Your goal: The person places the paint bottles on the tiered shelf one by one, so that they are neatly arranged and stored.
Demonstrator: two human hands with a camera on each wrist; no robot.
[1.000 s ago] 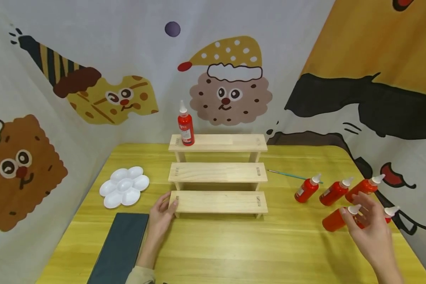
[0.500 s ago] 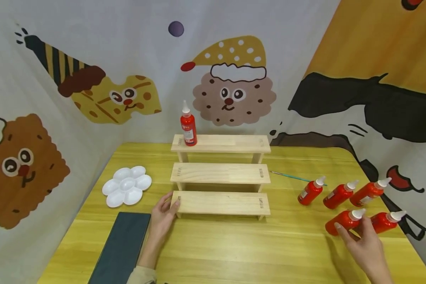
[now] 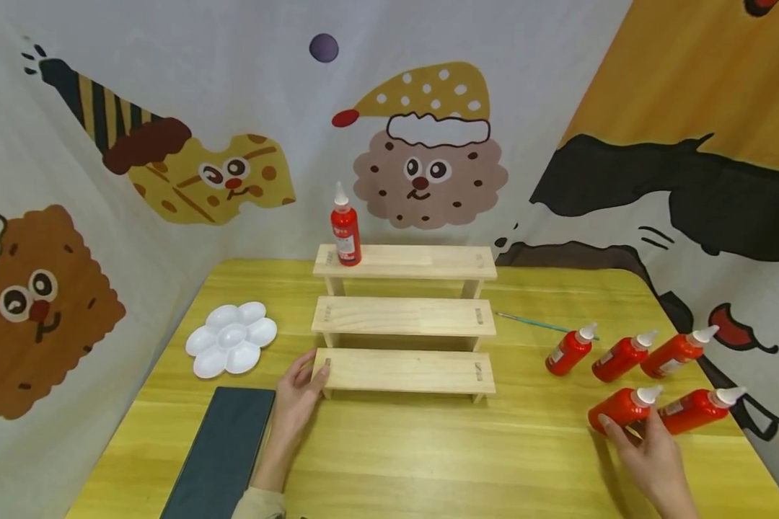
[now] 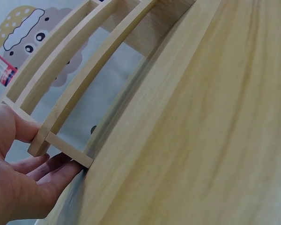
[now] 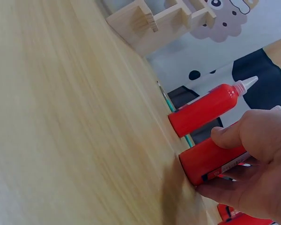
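Note:
A three-tier wooden shelf (image 3: 402,371) stands mid-table, one red bottle (image 3: 347,238) upright on its top tier at the left end. My left hand (image 3: 293,404) grips the left end of the lowest tier; in the left wrist view the thumb lies on the board (image 4: 61,110) and the fingers reach beneath it. At the right, my right hand (image 3: 652,458) holds a red bottle (image 3: 622,408) by its body, thumb on one side and fingers on the other. The right wrist view shows this bottle (image 5: 206,161) with its base at the tabletop.
Several more red bottles (image 3: 615,358) stand near the right hand, one (image 3: 693,411) just right of it. A thin teal brush (image 3: 539,323) lies behind them. On the left are a white flower-shaped palette (image 3: 231,339) and a dark flat board (image 3: 221,454). A printed cloth (image 3: 266,72) hangs behind.
My right hand has come down and left from above the bottles and taken hold of the front one, which has shifted slightly left. The left hand has kept its grip on the shelf.

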